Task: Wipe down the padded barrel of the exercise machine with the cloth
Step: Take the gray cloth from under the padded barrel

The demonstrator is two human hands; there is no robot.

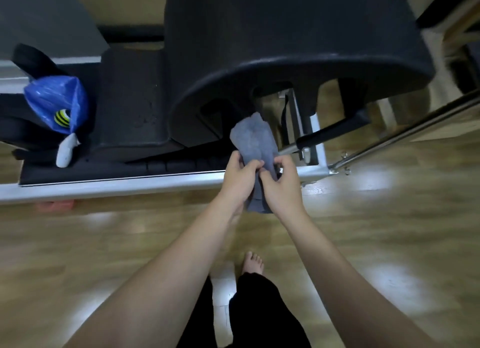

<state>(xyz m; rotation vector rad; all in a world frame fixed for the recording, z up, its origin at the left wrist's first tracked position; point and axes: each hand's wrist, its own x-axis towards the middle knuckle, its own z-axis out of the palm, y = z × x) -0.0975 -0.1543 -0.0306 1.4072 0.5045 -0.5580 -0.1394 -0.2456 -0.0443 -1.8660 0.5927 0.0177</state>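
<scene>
The black padded barrel (285, 35) arches across the top middle of the head view, resting on the machine's black pad and silver frame (117, 185). A grey cloth (253, 137) is held in front of the barrel's near end, below its curved edge and not touching the padded top. My left hand (240, 177) and my right hand (281, 184) both pinch the cloth at its middle. The upper part of the cloth stands above my fingers and its lower end hangs between my wrists.
A blue plastic bag (58, 103) with a white cloth end lies on the black pad at the left. A black-gripped metal bar (330, 132) and a long steel pole (405, 132) stick out at the right. Wooden floor (104, 243) and my bare foot (253, 263) lie below.
</scene>
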